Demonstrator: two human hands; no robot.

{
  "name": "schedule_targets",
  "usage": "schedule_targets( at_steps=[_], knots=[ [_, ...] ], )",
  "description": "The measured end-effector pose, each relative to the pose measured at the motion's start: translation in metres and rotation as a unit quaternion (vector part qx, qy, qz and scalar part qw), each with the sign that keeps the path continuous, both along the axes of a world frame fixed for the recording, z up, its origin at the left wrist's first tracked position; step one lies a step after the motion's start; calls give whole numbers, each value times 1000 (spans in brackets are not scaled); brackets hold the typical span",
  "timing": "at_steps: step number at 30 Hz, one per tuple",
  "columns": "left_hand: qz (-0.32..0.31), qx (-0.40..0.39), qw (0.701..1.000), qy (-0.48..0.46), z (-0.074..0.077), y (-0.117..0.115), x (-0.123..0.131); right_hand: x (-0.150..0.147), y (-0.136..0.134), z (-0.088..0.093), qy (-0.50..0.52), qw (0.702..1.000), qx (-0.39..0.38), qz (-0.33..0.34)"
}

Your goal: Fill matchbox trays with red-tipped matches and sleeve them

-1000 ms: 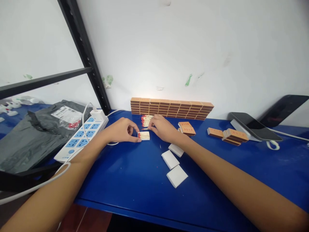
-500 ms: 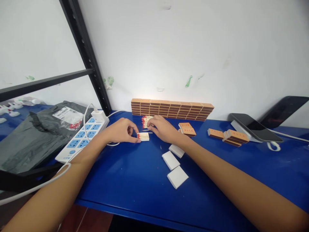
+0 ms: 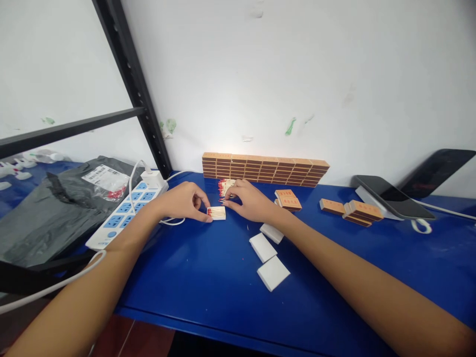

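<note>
My left hand (image 3: 186, 201) grips the left end of a small white tray (image 3: 219, 213) between thumb and fingers. Red-tipped matches lie inside the tray. Just right of it, my right hand (image 3: 247, 200) pinches matchsticks at the edge of a loose pile of matches (image 3: 225, 188); how many it holds is too small to tell. Three white trays (image 3: 273, 272) lie on the blue table below my right wrist. Two orange matchboxes (image 3: 289, 202) sit to the right of that hand.
Stacked matchboxes (image 3: 260, 169) form a low row against the wall. More matchboxes (image 3: 362, 210) and a phone (image 3: 394, 196) are at the right. A power strip (image 3: 128, 213), a white cable and a grey plastic bag (image 3: 55, 213) are at the left.
My left hand and the tray have shifted slightly left. My right hand has moved a little down and left, and the matchstick that lay beside the tray is no longer seen there.
</note>
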State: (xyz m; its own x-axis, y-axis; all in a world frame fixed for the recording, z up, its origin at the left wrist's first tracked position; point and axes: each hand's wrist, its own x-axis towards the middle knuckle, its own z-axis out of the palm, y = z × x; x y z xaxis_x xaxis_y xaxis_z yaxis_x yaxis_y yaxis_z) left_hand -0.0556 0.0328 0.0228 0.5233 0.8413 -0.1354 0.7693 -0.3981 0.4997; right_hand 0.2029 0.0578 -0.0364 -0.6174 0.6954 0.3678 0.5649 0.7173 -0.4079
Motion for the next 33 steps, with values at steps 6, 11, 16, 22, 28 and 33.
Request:
schedule_targets(
  at_steps=[6,11,16,22,28,33],
  knots=[
    [-2,-3,1000,0,-1,1,-1,-2,-1,0,-11,1000,-26,-4],
    [-2,7,1000,-6,-1,0,2,-6,0,-1,-36,999,-21,-31],
    [-9,23,1000,-17,-2,0,2,-1,6,-4,-46,998,-13,-40],
    [-17,43,999,-22,-6,1,3,-3,2,4,-30,999,-3,-29],
    [-16,51,998,-25,-7,0,5,-16,-14,12,-40,999,-24,-12],
    [-16,49,998,-27,-7,0,5,-18,-17,10,-28,999,-13,-7]
  ],
)
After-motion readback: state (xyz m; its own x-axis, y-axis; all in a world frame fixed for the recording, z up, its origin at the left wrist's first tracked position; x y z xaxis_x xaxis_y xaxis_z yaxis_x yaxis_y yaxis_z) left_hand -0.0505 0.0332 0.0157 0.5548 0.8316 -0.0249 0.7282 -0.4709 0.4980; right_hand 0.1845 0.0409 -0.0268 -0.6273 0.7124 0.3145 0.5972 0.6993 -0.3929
